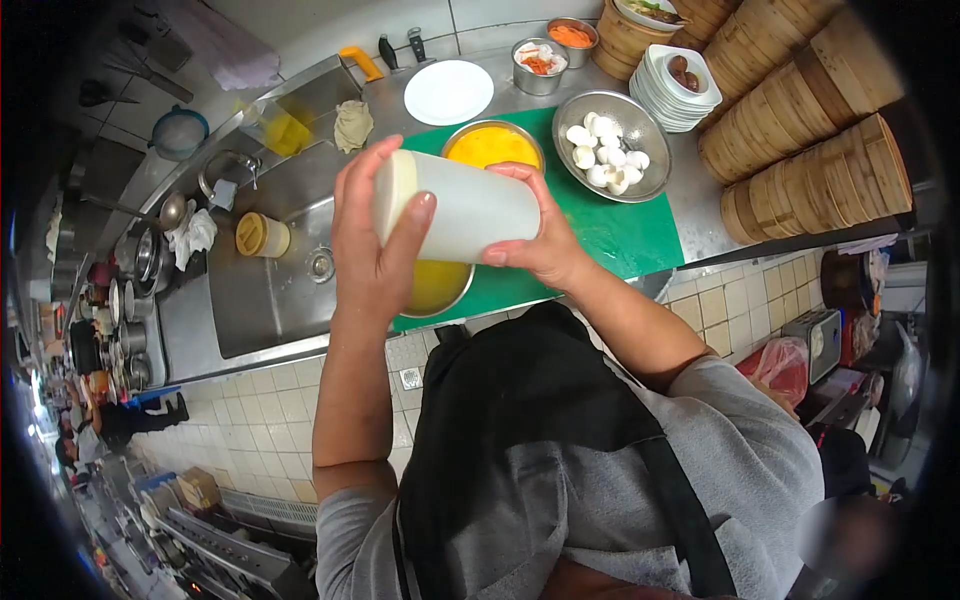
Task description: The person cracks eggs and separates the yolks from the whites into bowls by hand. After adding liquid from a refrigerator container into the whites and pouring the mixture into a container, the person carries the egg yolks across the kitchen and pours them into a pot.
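1. Starting left, the steel sink (275, 305) has a yellow-lidded plastic tub (262, 236) tipped over near its left edge, kept off the counter (697, 195) and perhaps out of your way.
2. Here comes your left hand (383, 225), wrapped round the cream end of a translucent plastic container (468, 212), thumb opposite fingers. Whether that end is lid or base, I can't tell.
3. The container itself is up in the air, nearly on its side, over the left part of the green cutting board (620, 240); the two-ended hold probably steadies its wide body.
4. Below it, the near bowl (462, 293) peeks out at the board's near left corner, yellowish inside. The far bowl (541, 157), full of bright yellow liquid, sits by the board's far edge; both look set within easy reach.
5. Now your right hand (540, 230): it clasps the container's other end, fingers above and thumb beneath, likely supporting the tilt.
6. Over at the board's far right corner, a perforated steel bowl (652, 128) gathers white eggs or shells (613, 157); its high rim should stop them rolling.
7. Finally, bamboo steamers (815, 185) crowd the counter's right end, nested in stacks, presumably to save room.
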A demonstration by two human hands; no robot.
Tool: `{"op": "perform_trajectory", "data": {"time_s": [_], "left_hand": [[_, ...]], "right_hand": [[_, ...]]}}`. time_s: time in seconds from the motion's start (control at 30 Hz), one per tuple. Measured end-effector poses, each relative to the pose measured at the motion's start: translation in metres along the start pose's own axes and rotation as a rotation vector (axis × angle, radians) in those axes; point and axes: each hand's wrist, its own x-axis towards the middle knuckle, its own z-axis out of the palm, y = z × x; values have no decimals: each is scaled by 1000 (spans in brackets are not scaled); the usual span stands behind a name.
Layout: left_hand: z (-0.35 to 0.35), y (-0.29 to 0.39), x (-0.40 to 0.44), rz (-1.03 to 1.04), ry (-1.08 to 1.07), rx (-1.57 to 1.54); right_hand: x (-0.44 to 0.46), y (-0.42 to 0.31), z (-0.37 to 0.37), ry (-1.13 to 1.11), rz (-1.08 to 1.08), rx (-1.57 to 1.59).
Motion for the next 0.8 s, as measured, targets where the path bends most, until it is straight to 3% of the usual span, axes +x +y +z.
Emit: {"op": "perform_trajectory", "data": {"time_s": [0.1,0.17,0.3,0.37,0.4,0.47,0.5,0.57,0.6,0.67,0.7,0.77,0.8], "left_hand": [[-37,-6,13,-108,-99,-16],[-70,-10,25,127,-416,-3],[-105,-38,39,126,-611,6],[-105,-42,41,-187,-669,-108],[-103,-46,43,-184,-676,-114],[-98,-52,46,-498,-663,121],[-98,-52,44,-496,-670,114],[-100,-49,41,-145,-551,-124],[-100,-52,44,-141,-554,-124],[-98,-58,49,155,-635,-26],[-97,-53,50,154,-633,-25],[-96,-39,54,-228,-716,15],[-91,-37,55,-230,-715,16]], "right_hand": [[15,16,19,55,-64,-86],[24,28,26,46,-20,195],[26,41,43,63,-34,142],[24,46,50,155,-13,15],[23,48,53,164,-14,13],[19,51,55,216,-56,-147],[18,51,55,225,-54,-152],[18,47,52,248,-25,-10],[18,46,50,251,-29,-11],[16,41,46,209,-33,89],[16,41,44,206,-33,89],[16,43,38,184,-28,97],[16,43,35,182,-26,98]]}}
